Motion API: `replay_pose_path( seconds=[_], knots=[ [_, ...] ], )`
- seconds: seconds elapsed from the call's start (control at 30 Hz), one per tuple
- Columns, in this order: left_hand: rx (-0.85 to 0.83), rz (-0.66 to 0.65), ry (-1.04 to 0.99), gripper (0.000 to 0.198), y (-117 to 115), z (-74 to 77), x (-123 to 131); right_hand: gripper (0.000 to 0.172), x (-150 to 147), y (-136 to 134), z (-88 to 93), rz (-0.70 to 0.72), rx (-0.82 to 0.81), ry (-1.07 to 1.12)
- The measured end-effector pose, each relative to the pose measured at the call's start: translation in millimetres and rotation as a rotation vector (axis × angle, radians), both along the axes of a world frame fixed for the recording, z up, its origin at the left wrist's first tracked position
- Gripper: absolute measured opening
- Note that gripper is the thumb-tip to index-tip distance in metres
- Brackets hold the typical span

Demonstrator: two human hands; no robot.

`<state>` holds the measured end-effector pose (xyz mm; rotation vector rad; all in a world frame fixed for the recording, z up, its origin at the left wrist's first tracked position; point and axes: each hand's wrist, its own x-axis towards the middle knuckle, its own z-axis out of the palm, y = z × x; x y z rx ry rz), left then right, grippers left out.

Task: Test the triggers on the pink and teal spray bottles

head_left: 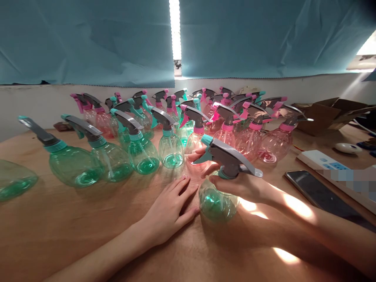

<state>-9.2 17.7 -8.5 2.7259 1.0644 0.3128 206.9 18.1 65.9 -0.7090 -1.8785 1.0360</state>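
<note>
A green spray bottle (219, 203) with a grey and teal trigger head stands tilted slightly near the table's front. My right hand (243, 187) is wrapped around its neck from the right, and some of its fingers reach past the bottle toward a pink spray bottle (199, 141) behind. My left hand (167, 209) lies flat on the table just left of the held bottle, its fingers spread and holding nothing. In front of it, a row of green spray bottles includes one with a teal collar (143, 156) and a paler one (172, 150).
More pink and green spray bottles crowd the wooden table (58, 235) behind. A phone (320, 196) and a white power strip (331, 168) lie to the right, with a white mouse (348, 148) and an open cardboard box (326, 113) beyond. Blue cloth (88, 39) hangs at the back.
</note>
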Motion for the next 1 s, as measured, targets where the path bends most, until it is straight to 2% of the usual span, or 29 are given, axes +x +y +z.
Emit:
replay_pose_path(
  seconds=[0.3,0.4,0.53,0.6,0.73,0.87,1.0],
  knots=[
    [0.005,0.009,-0.025,0.048,-0.8,-0.7,-0.8,0.051,-1.6,-2.4,2.5,-0.060,-0.006,-0.036],
    [0.006,0.004,-0.009,0.047,-0.5,-1.2,-0.8,0.041,-2.3,-2.5,3.6,-0.080,-0.017,-0.023],
    [0.007,0.019,-0.016,0.049,-0.4,-2.0,-0.8,0.019,-3.0,-4.8,6.4,-0.140,0.001,0.022],
    [0.001,0.025,-0.016,0.050,-0.4,-2.3,-0.9,0.015,-2.5,-6.4,7.9,-0.164,0.023,0.023],
    [-0.009,0.028,-0.008,0.054,-0.4,-2.6,-1.1,0.023,-0.5,-8.2,9.6,-0.163,0.064,-0.007],
    [-0.005,0.021,-0.010,0.053,-0.4,-1.5,-0.9,0.023,-0.4,-6.0,7.1,-0.105,0.001,0.001],
    [-0.005,0.023,-0.002,0.050,-0.6,-0.4,-0.1,0.040,0.1,-2.1,-1.2,-0.089,0.007,0.046]
  ],
)
